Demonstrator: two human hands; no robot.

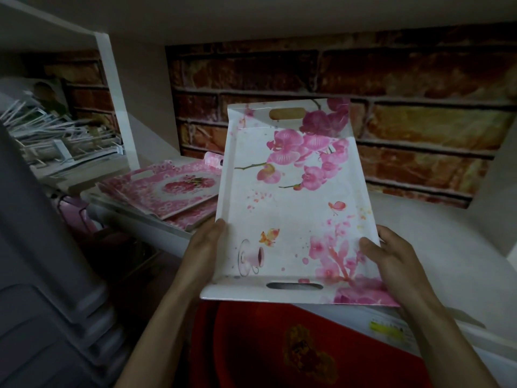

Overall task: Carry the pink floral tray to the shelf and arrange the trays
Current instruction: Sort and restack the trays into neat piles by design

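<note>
Tray: The pink floral tray (293,208) is in the air above the front part of the shelf (419,233), with its printed side up and its far end raised.
Left grip: The left hand (204,247) holds the left rim near the close end. The thumb is at the edge and the other fingers are hidden under the tray.
Right grip: The right hand (391,256) holds the right rim, with the thumb on the printed face and the fingers curled round the edge.
Step in hand: In my judgement the tray is being brought to the shelf; it is not yet set down.
How to do it well: Keep both hands on the rims, lower the far end under the upper board, then lay the tray flat. After that, square it with the stack of pink trays (167,191), which lie a little crooked.
Surface: The shelf board is white and plain. The stack lies on its left part.
Room: The light is dim. Behind is a brick-pattern back wall (391,107), and a white divider (117,102) stands at the left. A red object (251,345) is below the tray.
</note>
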